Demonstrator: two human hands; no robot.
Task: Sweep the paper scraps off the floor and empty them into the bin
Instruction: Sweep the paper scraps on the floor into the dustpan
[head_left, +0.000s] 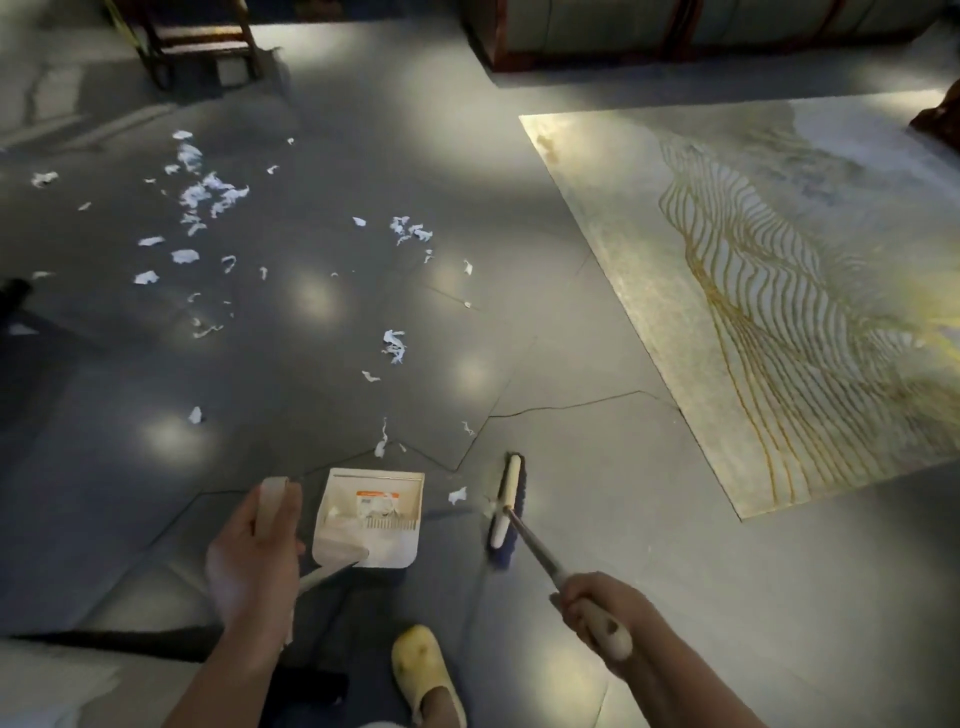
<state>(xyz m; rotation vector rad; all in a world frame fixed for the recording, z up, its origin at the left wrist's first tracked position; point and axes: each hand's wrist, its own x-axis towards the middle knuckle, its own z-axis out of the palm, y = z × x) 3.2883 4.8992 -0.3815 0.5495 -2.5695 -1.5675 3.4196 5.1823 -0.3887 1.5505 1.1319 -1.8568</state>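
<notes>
White paper scraps (200, 195) lie scattered over the dark grey floor, thickest at the upper left, with a few near the middle (395, 345) and one (457, 494) between dustpan and broom. My left hand (254, 564) grips the upright handle of a white dustpan (371, 519) that sits on the floor in front of me. My right hand (597, 610) grips the pale handle of a broom; its head (505, 506) with dark bristles rests on the floor just right of the dustpan. No bin is in view.
A pale rug with gold wavy lines (769, 291) covers the floor on the right. A wooden chair (200, 39) stands at the top left and dark furniture (675, 31) at the top. My foot in a yellow slipper (423, 670) is below the dustpan.
</notes>
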